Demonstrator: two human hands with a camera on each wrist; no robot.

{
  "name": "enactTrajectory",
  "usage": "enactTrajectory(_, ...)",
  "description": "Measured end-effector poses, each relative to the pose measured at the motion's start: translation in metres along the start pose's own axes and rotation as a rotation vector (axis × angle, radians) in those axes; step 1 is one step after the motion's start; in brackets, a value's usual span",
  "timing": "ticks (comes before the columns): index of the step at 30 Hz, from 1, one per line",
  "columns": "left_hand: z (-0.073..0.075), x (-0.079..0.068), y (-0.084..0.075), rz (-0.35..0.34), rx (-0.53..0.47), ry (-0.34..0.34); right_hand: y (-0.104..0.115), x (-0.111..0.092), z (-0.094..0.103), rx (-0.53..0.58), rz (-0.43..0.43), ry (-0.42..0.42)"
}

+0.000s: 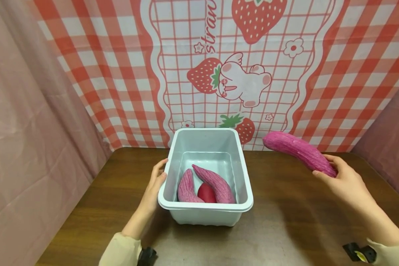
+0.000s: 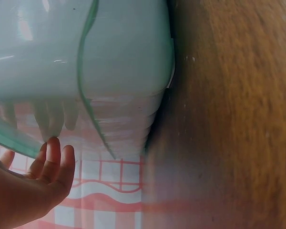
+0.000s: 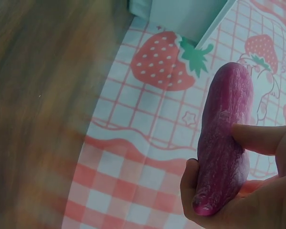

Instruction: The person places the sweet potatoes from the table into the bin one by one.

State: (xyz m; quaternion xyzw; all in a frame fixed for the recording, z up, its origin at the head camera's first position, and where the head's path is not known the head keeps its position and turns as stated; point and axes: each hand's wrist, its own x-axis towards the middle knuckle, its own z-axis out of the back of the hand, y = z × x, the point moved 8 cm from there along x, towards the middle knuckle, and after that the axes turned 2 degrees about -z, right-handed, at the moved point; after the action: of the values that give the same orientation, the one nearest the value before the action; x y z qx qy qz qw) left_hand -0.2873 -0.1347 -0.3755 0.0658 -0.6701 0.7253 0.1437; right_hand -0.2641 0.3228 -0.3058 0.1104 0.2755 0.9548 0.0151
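In the head view my right hand (image 1: pixel 347 181) grips a long, curved purple-pink sweet potato (image 1: pixel 297 147) by its near end, holding it up over the right side of the table. The right wrist view shows the thumb and fingers around the lower part of this sweet potato (image 3: pixel 225 138). A pale grey-green plastic tub (image 1: pixel 204 217) stands mid-table. My left hand (image 1: pixel 153 188) rests against its left side, fingertips on the wall just under the rim. Inside lie two pinkish sweet potatoes, a shorter one (image 1: pixel 187 186) and a longer one (image 1: pixel 216 183), with a red rounded object (image 1: pixel 207 193) partly hidden between them.
The brown wooden table (image 1: pixel 276 221) carries the tub. Behind it hangs a red-and-white checked cloth (image 1: pixel 119 74) printed with strawberries, close to the tub's far end. Pink curtains (image 1: pixel 36 129) close off the sides.
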Motion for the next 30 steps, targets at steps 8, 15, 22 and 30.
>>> enactTrajectory(8,0.0,0.0,0.001,0.002,-0.011,-0.001,0.011,-0.004,-0.001,-0.004,0.016,0.004)
enactTrajectory(15,0.0,0.0,0.001,-0.006,-0.01,0.001,0.026,-0.008,-0.007,0.016,0.052,0.054)
enactTrajectory(22,0.001,0.0,0.0,-0.008,-0.005,-0.008,0.043,-0.013,-0.01,0.023,0.083,0.061)
enactTrajectory(30,0.0,0.001,0.0,-0.023,0.0,-0.003,0.06,-0.012,-0.015,0.03,0.097,0.099)
